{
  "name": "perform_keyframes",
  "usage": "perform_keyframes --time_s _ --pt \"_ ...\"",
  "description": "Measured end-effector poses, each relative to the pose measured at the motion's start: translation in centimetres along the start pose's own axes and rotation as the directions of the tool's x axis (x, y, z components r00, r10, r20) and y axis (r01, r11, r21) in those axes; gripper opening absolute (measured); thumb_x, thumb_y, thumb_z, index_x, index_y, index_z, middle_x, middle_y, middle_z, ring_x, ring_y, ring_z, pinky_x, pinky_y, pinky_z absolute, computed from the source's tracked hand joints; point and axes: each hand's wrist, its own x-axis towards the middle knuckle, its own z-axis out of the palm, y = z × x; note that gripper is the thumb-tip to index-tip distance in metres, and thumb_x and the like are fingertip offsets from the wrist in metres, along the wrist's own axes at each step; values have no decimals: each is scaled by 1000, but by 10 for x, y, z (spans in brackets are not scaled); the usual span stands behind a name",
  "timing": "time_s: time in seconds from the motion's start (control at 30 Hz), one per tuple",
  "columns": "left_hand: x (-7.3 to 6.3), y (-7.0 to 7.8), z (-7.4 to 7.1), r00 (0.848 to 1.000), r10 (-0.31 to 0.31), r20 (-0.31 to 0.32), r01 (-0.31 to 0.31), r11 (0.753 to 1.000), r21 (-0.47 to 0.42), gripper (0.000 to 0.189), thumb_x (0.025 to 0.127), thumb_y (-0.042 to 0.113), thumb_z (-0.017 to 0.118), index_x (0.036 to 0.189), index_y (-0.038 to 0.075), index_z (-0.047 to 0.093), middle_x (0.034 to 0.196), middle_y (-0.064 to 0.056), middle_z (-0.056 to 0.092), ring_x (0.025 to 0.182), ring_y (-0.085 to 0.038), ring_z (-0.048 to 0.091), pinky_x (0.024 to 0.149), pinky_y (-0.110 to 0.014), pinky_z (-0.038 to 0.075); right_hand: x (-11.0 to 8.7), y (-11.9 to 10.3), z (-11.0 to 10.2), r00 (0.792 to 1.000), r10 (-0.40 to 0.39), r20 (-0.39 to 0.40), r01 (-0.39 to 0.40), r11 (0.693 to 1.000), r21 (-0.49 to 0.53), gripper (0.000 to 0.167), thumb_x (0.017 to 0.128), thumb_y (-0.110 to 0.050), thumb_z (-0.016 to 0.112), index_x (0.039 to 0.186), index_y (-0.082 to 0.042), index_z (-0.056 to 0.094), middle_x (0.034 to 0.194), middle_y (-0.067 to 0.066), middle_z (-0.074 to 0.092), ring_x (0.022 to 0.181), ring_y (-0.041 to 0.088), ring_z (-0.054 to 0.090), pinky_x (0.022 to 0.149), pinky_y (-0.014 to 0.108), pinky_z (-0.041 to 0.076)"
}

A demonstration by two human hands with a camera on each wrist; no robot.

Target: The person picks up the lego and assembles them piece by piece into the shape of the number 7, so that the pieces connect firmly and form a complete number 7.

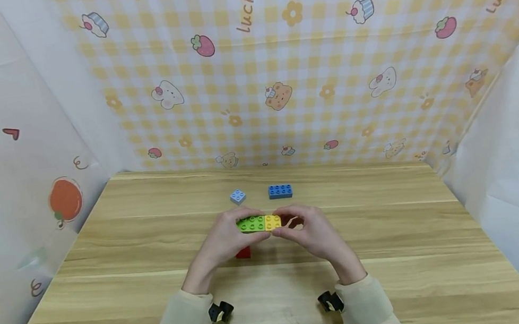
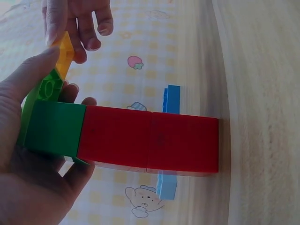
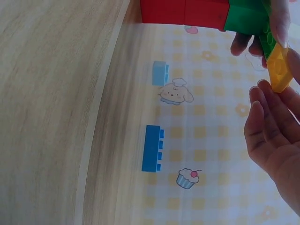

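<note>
A tower of two red bricks (image 2: 150, 139) and a dark green brick (image 2: 55, 127) stands on the table. A long light green brick (image 1: 251, 224) lies across its top and juts out to the right. My left hand (image 1: 225, 236) grips the green brick near the top of the tower, thumb in front and fingers behind. Against the green brick's right end sits a small yellow brick (image 1: 273, 222), pinched between the thumb and a finger of my right hand (image 1: 309, 228). The right hand's other fingers are away from the bricks. I cannot tell whether yellow and green are joined.
Behind the hands, a small light blue brick (image 1: 238, 196) and a longer blue brick (image 1: 280, 191) lie on the wooden table (image 1: 392, 232). A checked cloth (image 1: 324, 58) hangs at the table's back edge. White sheets (image 1: 513, 154) enclose the sides.
</note>
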Motion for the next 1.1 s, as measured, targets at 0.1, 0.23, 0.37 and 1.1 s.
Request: perform_keyframes --time_s 0.1,0.23,0.37,1.1 --pt "0 0 0 1000 -12 5 12 1000 -12 42 78 29 84 116 14 71 110 1 66 82 -16 61 68 -31 53 0 0 0 1000 -6 -2 6 1000 -8 29 86 -18 77 113 -10 70 103 -3 68 88 13 62 77 31 53" --pt "1 1 -1 1000 -15 9 15 1000 -12 42 78 28 84 115 14 70 109 0 66 83 -16 61 68 -32 53 0 0 1 1000 -9 -10 9 1000 -5 29 86 -18 77 113 -10 70 103 -3 68 88 16 62 77 32 53" --pt "1 3 -1 1000 -10 17 10 1000 1 41 79 29 84 114 13 70 109 0 66 84 -16 60 70 -32 53 0 0 1 1000 -2 -12 2 1000 9 29 86 -17 77 113 -10 70 103 -2 68 88 21 63 76 32 53" --pt "1 0 0 999 15 37 -16 1000 19 47 80 37 81 119 13 66 111 2 64 87 -14 59 72 -32 52 1 -2 8 998 -58 13 58 997 -41 36 88 -24 73 120 -9 67 95 -4 63 75 12 54 64 26 49"
